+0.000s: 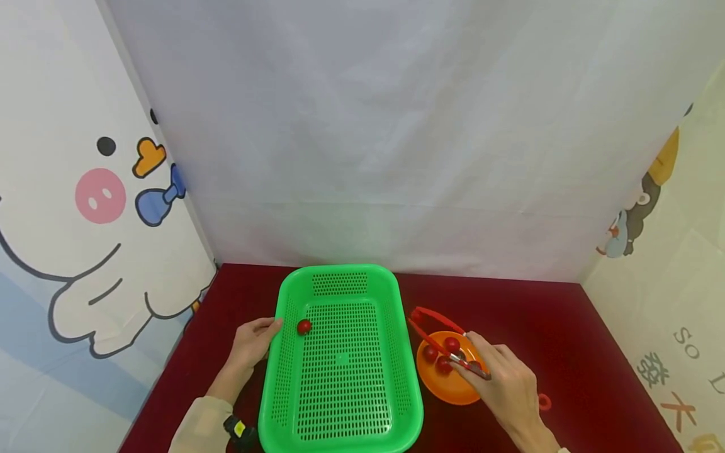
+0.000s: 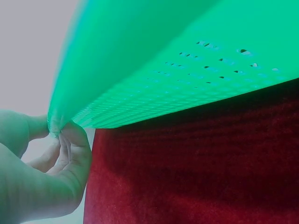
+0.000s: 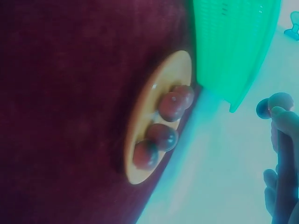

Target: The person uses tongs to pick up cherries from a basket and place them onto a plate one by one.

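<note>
My left hand (image 1: 253, 343) pinches the left rim of a green plastic basket (image 1: 410, 377); the left wrist view shows thumb and fingers on either side of that rim (image 2: 58, 107). One cherry tomato (image 1: 304, 326) lies inside, toward the basket's left side. In my right hand (image 1: 504, 380) is a pair of red-tipped tongs (image 1: 433, 343), held above an orange plate (image 1: 453, 393). Several cherry tomatoes (image 3: 172, 106) rest on that plate. At the tongs' tips is a blurred red patch; I cannot tell whether a tomato is between them.
A dark red cloth (image 1: 589, 371) covers the table. To the right of my right wrist a small red ring (image 1: 544, 401) shows. White curtains (image 1: 362, 126) hang at the back and on both sides, the side ones printed with cartoon figures.
</note>
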`<move>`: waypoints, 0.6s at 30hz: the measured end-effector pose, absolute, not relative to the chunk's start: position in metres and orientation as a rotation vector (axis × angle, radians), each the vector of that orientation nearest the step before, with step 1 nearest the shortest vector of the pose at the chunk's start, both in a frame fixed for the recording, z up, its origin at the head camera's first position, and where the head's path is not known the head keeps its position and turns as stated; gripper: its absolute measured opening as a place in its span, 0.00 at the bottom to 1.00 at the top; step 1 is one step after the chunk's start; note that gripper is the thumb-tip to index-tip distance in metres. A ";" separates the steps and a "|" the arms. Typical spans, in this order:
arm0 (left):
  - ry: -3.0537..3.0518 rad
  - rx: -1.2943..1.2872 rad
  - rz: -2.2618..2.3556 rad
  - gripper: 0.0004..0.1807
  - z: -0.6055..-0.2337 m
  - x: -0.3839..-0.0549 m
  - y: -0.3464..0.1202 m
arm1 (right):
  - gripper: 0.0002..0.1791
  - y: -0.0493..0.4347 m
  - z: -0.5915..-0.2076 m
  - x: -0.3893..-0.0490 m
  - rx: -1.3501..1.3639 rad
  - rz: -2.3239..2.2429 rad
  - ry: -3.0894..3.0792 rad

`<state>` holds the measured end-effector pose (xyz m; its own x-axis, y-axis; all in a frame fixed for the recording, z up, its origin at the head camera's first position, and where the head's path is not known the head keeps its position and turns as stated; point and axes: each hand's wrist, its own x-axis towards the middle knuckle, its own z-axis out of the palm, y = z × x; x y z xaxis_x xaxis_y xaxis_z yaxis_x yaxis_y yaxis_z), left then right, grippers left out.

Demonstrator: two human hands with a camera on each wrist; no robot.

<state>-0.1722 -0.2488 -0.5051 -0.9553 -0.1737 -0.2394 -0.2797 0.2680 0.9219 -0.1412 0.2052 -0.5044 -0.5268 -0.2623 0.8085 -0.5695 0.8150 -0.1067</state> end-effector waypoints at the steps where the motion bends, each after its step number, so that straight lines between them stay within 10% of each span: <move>1: 2.426 -0.437 1.798 0.30 -0.505 -0.172 -0.249 | 0.38 0.207 -0.506 -0.139 0.597 0.455 -2.159; 18: 2.423 -0.444 1.793 0.30 -0.504 -0.172 -0.249 | 0.43 0.231 -0.527 -0.107 0.511 0.430 -2.329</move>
<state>-0.1717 -0.2487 -0.5044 -0.9532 -0.1756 -0.2461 -0.2867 0.2668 0.9201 -0.1070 0.2309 -0.5270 -0.6746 -0.2382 0.6987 -0.4719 0.8670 -0.1600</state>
